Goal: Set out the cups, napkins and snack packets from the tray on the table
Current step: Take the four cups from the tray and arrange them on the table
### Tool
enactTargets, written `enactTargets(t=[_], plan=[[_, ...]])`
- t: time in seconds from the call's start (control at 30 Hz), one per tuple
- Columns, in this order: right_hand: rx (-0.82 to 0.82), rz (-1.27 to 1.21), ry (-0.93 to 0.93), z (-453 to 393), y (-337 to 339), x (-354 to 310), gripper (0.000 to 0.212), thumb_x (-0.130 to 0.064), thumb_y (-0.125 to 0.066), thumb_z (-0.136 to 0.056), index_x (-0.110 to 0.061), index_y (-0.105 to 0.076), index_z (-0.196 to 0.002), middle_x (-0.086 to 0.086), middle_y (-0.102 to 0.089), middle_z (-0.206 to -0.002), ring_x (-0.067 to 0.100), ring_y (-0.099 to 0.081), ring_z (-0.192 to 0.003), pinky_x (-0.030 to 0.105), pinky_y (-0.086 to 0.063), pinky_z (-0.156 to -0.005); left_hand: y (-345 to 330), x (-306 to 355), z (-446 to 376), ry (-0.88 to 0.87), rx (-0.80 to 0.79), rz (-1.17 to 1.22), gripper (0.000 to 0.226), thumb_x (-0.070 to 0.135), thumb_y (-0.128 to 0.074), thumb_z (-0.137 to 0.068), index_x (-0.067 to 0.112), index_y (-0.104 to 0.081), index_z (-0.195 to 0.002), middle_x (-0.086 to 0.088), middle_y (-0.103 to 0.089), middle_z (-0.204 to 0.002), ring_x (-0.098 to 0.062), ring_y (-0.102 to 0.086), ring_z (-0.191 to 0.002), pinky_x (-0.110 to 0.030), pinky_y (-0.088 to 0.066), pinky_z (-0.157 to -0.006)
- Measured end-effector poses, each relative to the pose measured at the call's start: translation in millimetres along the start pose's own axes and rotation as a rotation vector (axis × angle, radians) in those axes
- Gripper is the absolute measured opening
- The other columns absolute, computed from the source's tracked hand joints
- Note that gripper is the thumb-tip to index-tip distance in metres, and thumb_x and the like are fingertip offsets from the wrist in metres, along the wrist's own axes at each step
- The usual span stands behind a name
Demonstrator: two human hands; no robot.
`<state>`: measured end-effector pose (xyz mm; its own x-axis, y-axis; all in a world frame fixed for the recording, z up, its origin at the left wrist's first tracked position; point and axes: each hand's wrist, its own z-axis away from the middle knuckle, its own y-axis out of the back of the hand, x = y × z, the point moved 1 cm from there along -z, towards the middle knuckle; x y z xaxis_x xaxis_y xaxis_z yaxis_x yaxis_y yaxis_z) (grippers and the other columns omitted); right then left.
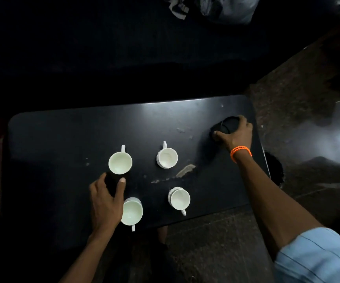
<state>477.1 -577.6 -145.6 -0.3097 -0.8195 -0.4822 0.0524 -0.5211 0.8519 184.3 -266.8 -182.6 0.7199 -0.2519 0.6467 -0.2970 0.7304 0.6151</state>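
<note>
Several white cups stand upright on the black table (pixel 63 139): one at back left (pixel 120 162), one at back right (pixel 167 157), one at front left (pixel 132 213), one at front right (pixel 179 199). My left hand (pixel 105 201) grips a dark flat round thing (pixel 112 183), hard to make out, just in front of the back-left cup. Near the table's right end my right hand (pixel 236 133), with an orange wristband, holds a stack of dark round discs (pixel 225 125) on the tabletop. No tray, napkins or snack packets show.
The tabletop has pale scuffs (pixel 185 170) near its middle. A brown stone floor (pixel 287 103) lies to the right and in front. Grey bags (pixel 226 9) sit at the top in the dark. A foot (pixel 162 233) shows below the table's front edge.
</note>
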Motion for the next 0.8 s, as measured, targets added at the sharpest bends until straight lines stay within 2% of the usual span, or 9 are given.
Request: enactTargets(t=[0.2,0.43,0.8], plan=[[0.119,-0.054,-0.006,36,7,17,0.093,-0.042,-0.088,-0.059,-0.020,-0.047,-0.139,0.017,-0.048,-0.133,0.037,-0.054,-0.120,0.043,-0.050,-0.102,0,2,-6,-0.010,0.021,0.001,0.067,0.055,-0.058,-0.098,0.015,-0.044,-0.150,-0.012,-0.043,-0.149,-0.034,-0.056,-0.129,-0.057,-0.051,-0.104],[0.091,-0.063,0.047,87,-3,37,0.094,-0.032,-0.091,-0.061,-0.013,-0.048,-0.142,0.019,-0.049,-0.132,0.036,-0.052,-0.123,0.035,-0.043,-0.106,-6,6,-2,0.003,0.012,0.000,0.065,0.050,-0.059,-0.099,0.012,-0.046,-0.149,-0.015,-0.044,-0.149,-0.035,-0.055,-0.131,-0.056,-0.048,-0.109],[0.026,-0.007,0.020,127,-19,31,0.097,-0.038,-0.089,-0.060,-0.021,-0.043,-0.145,0.013,-0.046,-0.138,0.033,-0.051,-0.125,0.038,-0.048,-0.099,1,1,-3,0.008,0.039,0.008,0.065,0.049,-0.059,-0.100,0.009,-0.045,-0.150,-0.016,-0.044,-0.147,-0.036,-0.055,-0.131,-0.057,-0.048,-0.108]])
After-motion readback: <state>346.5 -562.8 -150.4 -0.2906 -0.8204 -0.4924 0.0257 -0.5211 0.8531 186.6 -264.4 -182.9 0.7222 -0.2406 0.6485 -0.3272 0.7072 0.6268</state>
